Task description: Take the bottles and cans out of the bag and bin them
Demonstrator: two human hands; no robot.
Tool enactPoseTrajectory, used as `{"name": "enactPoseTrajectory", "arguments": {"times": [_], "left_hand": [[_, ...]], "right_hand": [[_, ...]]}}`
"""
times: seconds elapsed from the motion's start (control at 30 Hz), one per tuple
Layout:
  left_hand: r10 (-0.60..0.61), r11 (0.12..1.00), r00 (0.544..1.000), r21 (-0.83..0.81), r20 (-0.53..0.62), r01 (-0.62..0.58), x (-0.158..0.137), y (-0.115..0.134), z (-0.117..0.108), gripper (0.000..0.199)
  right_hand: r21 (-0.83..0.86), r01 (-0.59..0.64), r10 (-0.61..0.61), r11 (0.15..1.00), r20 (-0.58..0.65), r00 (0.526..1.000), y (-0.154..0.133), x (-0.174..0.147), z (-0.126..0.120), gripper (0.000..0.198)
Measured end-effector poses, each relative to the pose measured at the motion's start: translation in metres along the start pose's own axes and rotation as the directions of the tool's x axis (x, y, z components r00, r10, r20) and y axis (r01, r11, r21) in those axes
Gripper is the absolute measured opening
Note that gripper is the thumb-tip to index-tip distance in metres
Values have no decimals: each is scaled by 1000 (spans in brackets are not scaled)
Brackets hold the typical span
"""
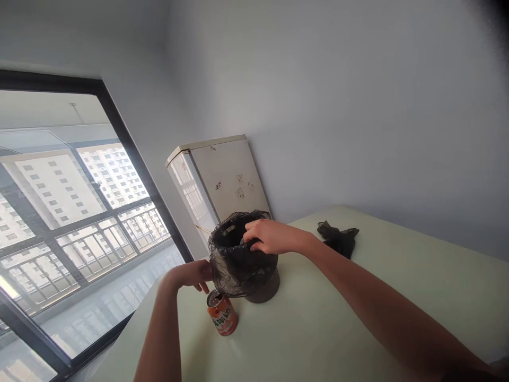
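Observation:
A black plastic bag (240, 270) lines a small dark trash can (267, 291) on the table, its edge folded down over the outside. My right hand (268, 236) is at the right side of the opening, fingers bent over the rim and pinching the bag. At the left side, my left hand (193, 274) has its fingers curled downward against the bag's edge; the fingertips touching the bag are partly hidden. Just below that hand, an orange drink can (222, 314) stands upright close to the trash can, its top opened.
The pale green table (302, 329) carries a crumpled black plastic bag (340, 239) to the right. Behind the table's far left edge is a white refrigerator (226, 178) with worn spots. A large dark-framed glass door (79, 212) fills the left, and a grey wall (338, 106) stands behind.

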State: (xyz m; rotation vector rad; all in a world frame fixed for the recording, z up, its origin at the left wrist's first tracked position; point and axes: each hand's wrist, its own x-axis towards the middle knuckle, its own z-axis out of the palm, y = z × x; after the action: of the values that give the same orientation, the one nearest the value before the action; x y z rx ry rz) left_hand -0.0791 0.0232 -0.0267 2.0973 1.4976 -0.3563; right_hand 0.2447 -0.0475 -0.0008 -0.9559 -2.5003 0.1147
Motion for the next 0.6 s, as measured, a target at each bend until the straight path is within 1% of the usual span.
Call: {"name": "enactPoseTrajectory", "arguments": {"times": [0.03, 0.1, 0.17, 0.23, 0.3, 0.37, 0.43, 0.47, 0.53, 0.57, 0.6], "left_hand": [[26, 1000, 1000, 6, 17, -26, -10, -1, -2, 36], [53, 998, 997, 44, 53, -55, -22, -1, -2, 47], [37, 996, 996, 78, 81, -44, -20, 4, 3, 60], [-3, 996, 991, 84, 137, -8, -3, 12, 14, 65], [-84, 995, 970, 79, 229, 67, 20, 20, 26, 66], [-118, 993, 959, 50, 258, 109, 39, 24, 34, 65], [-118, 993, 964, 22, 240, 116, 44, 21, 34, 59], [-113, 994, 968, 15, 223, 112, 41, 17, 32, 57], [-86, 996, 984, -4, 156, 88, 25, 4, 20, 56], [-63, 998, 993, -10, 100, 65, 13, -4, 13, 58], [-16, 999, 1000, -47, -11, 16, 1, -11, 6, 61]], "right_hand": [[0, -1, 1, 1000, 3, 1000, 0, 0, 0, 8], [-2, -1, 1, 1000, 5, 1000, -1, 0, -1, 7], [-3, -4, 4, 1000, 2, 1000, -2, 0, -1, 7], [3, -6, 6, 1000, 1, 1000, -2, 0, -1, 6], [9, -8, 8, 1000, 1, 1000, -2, -1, -1, 6], [9, -6, 6, 1000, -1, 1000, -1, -1, 0, 6], [6, -3, 3, 1000, -3, 1000, 0, -1, 0, 6], [7, -3, 3, 1000, -2, 1000, 0, -1, 0, 6], [14, -10, 10, 1000, 1, 1000, 0, -1, 0, 6], [15, -13, 13, 1000, 1, 1000, 0, -1, 0, 6], [14, -16, 16, 1000, 0, 1000, -1, -1, 1, 6]]}}
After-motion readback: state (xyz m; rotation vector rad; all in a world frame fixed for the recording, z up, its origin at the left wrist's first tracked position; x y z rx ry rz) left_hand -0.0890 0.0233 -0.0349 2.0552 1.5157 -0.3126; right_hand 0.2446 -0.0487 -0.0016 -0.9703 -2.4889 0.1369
